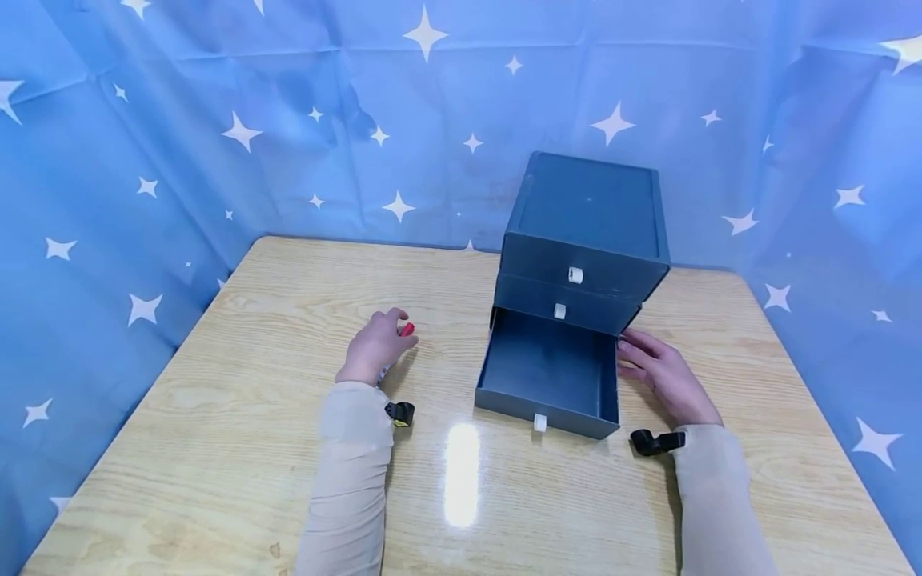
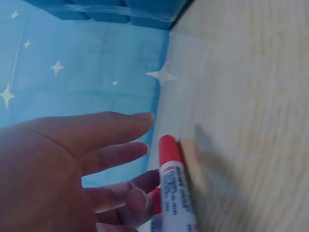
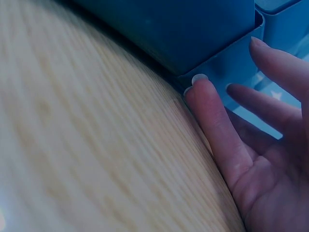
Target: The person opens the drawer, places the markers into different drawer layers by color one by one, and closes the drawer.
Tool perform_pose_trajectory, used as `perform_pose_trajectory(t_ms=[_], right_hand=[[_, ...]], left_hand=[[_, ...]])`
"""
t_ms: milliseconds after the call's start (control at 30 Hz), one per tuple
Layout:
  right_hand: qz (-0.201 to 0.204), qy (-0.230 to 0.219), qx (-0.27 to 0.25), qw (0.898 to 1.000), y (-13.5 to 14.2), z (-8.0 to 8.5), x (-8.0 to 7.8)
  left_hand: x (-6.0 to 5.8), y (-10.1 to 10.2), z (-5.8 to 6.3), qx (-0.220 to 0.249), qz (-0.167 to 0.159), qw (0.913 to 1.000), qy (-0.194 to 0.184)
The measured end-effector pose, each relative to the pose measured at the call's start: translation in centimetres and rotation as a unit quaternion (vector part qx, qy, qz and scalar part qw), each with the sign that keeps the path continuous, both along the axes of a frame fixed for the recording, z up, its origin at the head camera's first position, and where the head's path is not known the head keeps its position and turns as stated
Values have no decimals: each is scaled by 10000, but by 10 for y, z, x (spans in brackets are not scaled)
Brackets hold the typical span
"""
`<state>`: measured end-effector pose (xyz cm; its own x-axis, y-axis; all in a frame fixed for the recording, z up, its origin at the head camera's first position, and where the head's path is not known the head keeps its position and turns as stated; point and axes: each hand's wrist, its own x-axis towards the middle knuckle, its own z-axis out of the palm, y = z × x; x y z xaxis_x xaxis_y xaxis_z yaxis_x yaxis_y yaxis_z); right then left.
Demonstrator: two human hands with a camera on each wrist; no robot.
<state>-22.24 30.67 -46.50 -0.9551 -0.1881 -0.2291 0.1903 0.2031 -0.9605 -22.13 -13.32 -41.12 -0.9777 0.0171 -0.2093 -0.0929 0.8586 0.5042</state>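
Observation:
Beside a white marker (image 2: 176, 193) with a red cap, my left hand (image 1: 376, 346) hovers low over the table with its fingers loosely bent. In the left wrist view, no finger clearly closes round the marker; a second red-and-white piece (image 2: 155, 203) shows partly hidden behind it. My right hand (image 1: 666, 378) rests on the table at the right side of the dark blue drawer cabinet (image 1: 587, 208). Its fingers are extended, with fingertips (image 3: 200, 79) by the open bottom drawer (image 1: 551, 364). That drawer is pulled out, and its inside looks bare.
Two upper drawers with white pull tabs (image 1: 575, 275) are closed, the top one jutting over the middle one. The wooden table (image 1: 216, 416) meets a blue curtain (image 1: 346, 144) with white stars at the back and sides. Each wrist wears a small black camera (image 1: 657, 442).

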Motion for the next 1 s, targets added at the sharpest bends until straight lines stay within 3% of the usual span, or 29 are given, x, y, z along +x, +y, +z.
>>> perform_pose_trajectory(t_ms=[700,1000], right_hand=[[95,151,-114,9998,0,-1,2],[0,-1,89,10000,-1,2,3]], left_hand=[[-2,21,-10,-701,-125,9974,-107],[-2,23,-10,-721,-143,9970,-242]])
